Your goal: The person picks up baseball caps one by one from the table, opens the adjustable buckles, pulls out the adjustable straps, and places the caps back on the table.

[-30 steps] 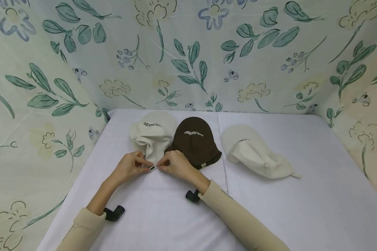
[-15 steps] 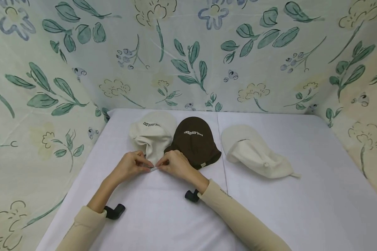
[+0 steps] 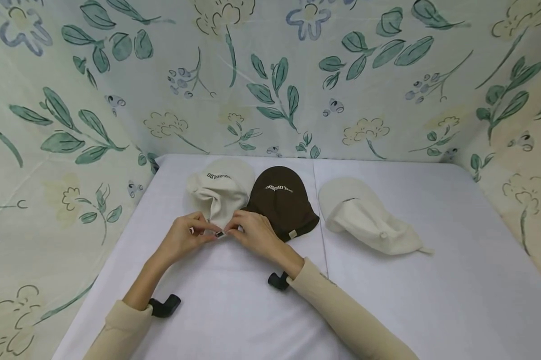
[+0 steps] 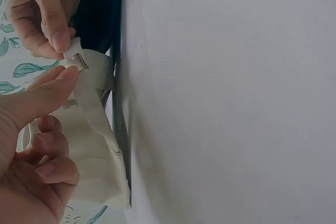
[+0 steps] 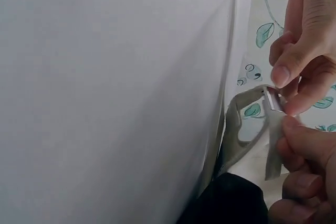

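While I count the caps on the white-covered table (image 3: 387,310), I find three: one left cream cap (image 3: 227,194), one brown cap (image 3: 281,205) and one right cream cap (image 3: 365,222). Both my hands are at the left cream cap, which lies toward the back left of the table. My left hand (image 3: 182,236) pinches its strap (image 5: 273,148) at one buckle (image 5: 272,99), small, rectangular and shiny like metal; my right hand (image 3: 257,234) pinches the same strap just beside, between thumb and finger. The fabric of this cap is soft and makes deep folds. The brown cap, just beside it, has a smooth round dome, pale letters (image 3: 279,189) and one small pale tag (image 3: 293,234). The right cream cap, near the brown one, is long and flattened. I wear two beige sleeves (image 3: 347,305). Behind hangs a curtain (image 3: 270,45) with printed leaves and flowers.
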Demonstrator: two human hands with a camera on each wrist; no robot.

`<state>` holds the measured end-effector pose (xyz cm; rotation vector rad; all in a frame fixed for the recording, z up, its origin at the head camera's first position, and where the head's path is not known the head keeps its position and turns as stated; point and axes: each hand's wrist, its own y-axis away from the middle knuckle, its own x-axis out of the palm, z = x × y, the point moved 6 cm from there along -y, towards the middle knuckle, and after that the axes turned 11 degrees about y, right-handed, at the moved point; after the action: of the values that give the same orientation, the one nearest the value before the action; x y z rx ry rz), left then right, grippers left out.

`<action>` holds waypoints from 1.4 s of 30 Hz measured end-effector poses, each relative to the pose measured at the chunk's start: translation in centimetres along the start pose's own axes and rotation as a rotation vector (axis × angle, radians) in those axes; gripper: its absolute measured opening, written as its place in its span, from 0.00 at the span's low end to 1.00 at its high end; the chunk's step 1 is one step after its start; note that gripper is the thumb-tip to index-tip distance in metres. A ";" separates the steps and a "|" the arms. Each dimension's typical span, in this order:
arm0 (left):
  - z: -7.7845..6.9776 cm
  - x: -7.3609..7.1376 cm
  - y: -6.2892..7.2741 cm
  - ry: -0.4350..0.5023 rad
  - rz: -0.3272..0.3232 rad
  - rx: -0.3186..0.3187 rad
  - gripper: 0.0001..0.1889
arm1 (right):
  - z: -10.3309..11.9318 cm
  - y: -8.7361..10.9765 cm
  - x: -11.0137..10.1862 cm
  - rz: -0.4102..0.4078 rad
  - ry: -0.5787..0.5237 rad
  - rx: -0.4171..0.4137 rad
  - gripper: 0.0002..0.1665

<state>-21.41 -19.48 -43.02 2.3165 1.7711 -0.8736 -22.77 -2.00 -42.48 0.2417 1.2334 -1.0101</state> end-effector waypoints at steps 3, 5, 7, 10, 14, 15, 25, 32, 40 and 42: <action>-0.8 -0.4 0.1 0.047 -0.032 0.044 0.11 | 0.0 0.2 -1.0 -0.067 -0.057 -0.015 0.04; -1.6 -0.5 0.1 0.080 -0.060 0.100 0.13 | -0.1 0.3 -1.6 -0.096 -0.120 -0.012 0.04; -2.5 -0.7 0.0 0.119 -0.091 0.166 0.14 | -0.3 0.4 -2.3 -0.111 -0.190 0.001 0.03; -3.9 -0.9 -0.1 0.148 -0.133 0.266 0.15 | -0.5 0.5 -3.6 -0.130 -0.299 0.021 0.02; -5.7 -1.2 -0.3 0.149 -0.174 0.346 0.17 | -0.1 0.7 -5.8 -0.168 -0.390 0.023 0.02; -6.2 -1.2 -0.4 0.144 -0.184 0.358 0.17 | 0.0 0.8 -6.2 -0.177 -0.402 0.022 0.02; -11.3 -1.5 -0.8 0.105 -0.224 0.517 0.21 | 1.3 1.5 -10.5 -0.235 -0.491 -0.022 0.02; -14.8 -1.4 -1.5 0.092 -0.166 0.527 0.20 | 1.7 2.4 -13.3 -0.230 -0.576 -0.011 0.03; -18.1 -0.8 -2.6 0.155 -0.123 0.493 0.16 | 1.9 3.7 -16.1 -0.223 -0.653 0.037 0.04; -18.7 -0.6 -2.7 0.178 -0.120 0.480 0.16 | 2.1 4.0 -16.8 -0.234 -0.670 0.031 0.04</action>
<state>-16.90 -11.52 -26.43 2.6659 1.9655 -1.2698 -18.08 7.41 -28.65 -0.2158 0.6405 -1.1831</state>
